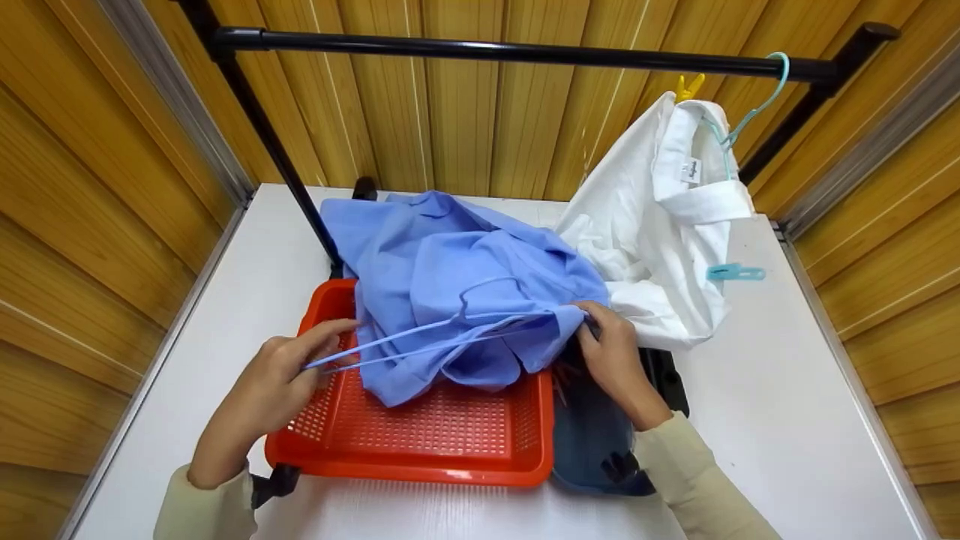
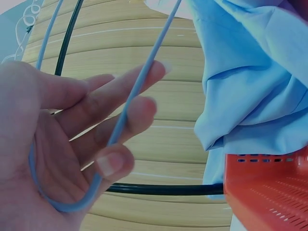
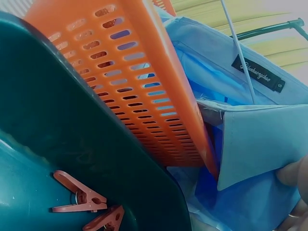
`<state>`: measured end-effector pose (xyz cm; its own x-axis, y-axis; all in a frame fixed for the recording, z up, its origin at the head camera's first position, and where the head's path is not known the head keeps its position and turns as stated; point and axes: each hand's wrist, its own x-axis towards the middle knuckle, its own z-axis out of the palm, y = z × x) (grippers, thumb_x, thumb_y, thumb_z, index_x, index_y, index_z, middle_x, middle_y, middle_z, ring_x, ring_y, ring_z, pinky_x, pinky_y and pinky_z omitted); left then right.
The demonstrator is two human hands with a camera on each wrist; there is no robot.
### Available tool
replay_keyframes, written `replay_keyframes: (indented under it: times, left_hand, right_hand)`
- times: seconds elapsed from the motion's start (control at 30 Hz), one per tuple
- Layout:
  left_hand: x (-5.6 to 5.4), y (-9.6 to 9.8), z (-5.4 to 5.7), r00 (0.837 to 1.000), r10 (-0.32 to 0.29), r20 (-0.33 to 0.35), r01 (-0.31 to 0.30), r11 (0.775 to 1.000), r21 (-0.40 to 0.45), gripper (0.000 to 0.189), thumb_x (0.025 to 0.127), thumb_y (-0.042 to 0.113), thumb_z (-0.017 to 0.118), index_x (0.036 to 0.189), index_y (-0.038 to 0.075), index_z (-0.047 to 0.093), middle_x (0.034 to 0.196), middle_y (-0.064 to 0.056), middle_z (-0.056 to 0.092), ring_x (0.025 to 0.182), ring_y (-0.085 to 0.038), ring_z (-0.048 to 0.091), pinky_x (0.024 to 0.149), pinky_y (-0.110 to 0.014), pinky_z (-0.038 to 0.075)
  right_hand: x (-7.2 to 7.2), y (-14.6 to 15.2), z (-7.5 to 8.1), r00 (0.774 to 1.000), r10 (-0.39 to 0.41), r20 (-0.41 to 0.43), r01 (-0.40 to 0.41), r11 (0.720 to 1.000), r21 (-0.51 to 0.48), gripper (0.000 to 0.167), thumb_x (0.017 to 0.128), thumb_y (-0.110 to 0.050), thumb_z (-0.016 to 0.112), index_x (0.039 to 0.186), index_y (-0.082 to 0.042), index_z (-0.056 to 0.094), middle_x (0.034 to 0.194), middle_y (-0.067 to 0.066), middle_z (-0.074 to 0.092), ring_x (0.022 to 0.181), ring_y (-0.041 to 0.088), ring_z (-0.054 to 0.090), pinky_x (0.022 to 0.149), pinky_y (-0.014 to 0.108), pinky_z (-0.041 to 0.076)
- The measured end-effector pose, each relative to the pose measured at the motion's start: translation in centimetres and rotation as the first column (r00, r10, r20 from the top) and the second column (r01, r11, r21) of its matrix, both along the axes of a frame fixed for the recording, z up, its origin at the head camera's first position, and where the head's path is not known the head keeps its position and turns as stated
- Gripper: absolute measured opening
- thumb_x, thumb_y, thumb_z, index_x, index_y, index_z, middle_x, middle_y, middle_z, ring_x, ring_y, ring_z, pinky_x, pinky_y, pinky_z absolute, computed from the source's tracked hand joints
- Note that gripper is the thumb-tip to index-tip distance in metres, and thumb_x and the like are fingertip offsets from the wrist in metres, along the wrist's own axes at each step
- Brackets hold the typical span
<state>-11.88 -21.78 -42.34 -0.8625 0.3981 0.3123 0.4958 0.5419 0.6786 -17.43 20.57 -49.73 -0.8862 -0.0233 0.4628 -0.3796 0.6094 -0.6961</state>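
A light blue garment (image 1: pixel 480 255) lies heaped over the red basket, its waistband drawn to the right around one end of a blue wire hanger (image 1: pixel 390 340). My left hand (image 1: pixel 277 382) holds the hanger's bare left end; its bend crosses my palm and loosely curled fingers in the left wrist view. At the hanger's other end, my right hand (image 1: pixel 611 352) pinches the waistband corner. The right wrist view shows a black label (image 3: pixel 258 73) inside the waistband and a fold (image 3: pixel 264 139) between my thumb and fingers. Cloth hides the hanger's right tip.
The red basket (image 1: pixel 420 474) stands beside a dark bin (image 1: pixel 592 442) containing pink clothespins (image 3: pixel 79 195). A white garment (image 1: pixel 637 255) hangs from the black rack bar (image 1: pixel 510 51) on a mint hanger (image 1: pixel 784 75), with yellow (image 1: pixel 686 90) and teal (image 1: pixel 735 272) clothespins on it.
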Motion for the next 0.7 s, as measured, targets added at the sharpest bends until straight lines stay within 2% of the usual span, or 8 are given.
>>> replay_keyframes:
  times: [0.1, 0.2, 0.43, 0.7]
  left_hand:
    - [0.0, -0.5, 0.4, 0.992, -0.041, 0.118, 0.038, 0.999, 0.033, 0.058, 0.088, -0.024, 0.046, 0.135, 0.002, 0.067, 0.081, 0.006, 0.067, 0.072, -0.012, 0.063, 0.061, -0.028, 0.054]
    - [0.0, -0.9, 0.7, 0.980, -0.070, 0.185, 0.059, 0.996, 0.068, 0.058, 0.089, -0.025, 0.042, 0.136, -0.001, 0.066, 0.094, -0.001, 0.075, 0.077, -0.014, 0.066, 0.062, -0.028, 0.056]
    - [-0.1, -1.3, 0.8, 0.989, -0.064, 0.134, 0.056, 0.996, 0.063, 0.056, 0.090, -0.025, 0.043, 0.135, -0.001, 0.067, 0.091, 0.000, 0.074, 0.069, -0.017, 0.063, 0.061, -0.027, 0.053]
    - [-0.2, -1.6, 0.9, 0.985, -0.076, 0.157, 0.063, 0.995, 0.083, 0.055, 0.092, -0.025, 0.043, 0.138, -0.002, 0.065, 0.096, -0.005, 0.078, 0.073, -0.017, 0.065, 0.062, -0.028, 0.055]
  right_hand:
    - [0.1, 0.0, 0.0, 1.000, -0.011, 0.026, 0.012, 1.000, -0.021, 0.025, 0.090, 0.019, 0.062, 0.108, 0.008, 0.075, 0.106, 0.022, 0.076, 0.103, 0.038, 0.071, 0.092, 0.052, 0.054]
    - [0.1, 0.0, 0.1, 0.999, -0.024, 0.049, 0.026, 0.999, -0.035, 0.025, 0.090, 0.018, 0.061, 0.107, 0.007, 0.076, 0.105, 0.021, 0.076, 0.102, 0.036, 0.071, 0.091, 0.049, 0.054]
    - [0.1, 0.0, 0.2, 0.998, -0.028, 0.063, 0.030, 0.999, -0.038, 0.024, 0.091, 0.016, 0.061, 0.107, 0.006, 0.077, 0.104, 0.020, 0.076, 0.101, 0.033, 0.071, 0.090, 0.042, 0.055]
    - [0.2, 0.3, 0.1, 0.997, -0.028, 0.072, 0.030, 0.999, -0.036, 0.025, 0.092, 0.015, 0.063, 0.110, 0.007, 0.078, 0.107, 0.021, 0.077, 0.101, 0.032, 0.071, 0.088, 0.031, 0.055]
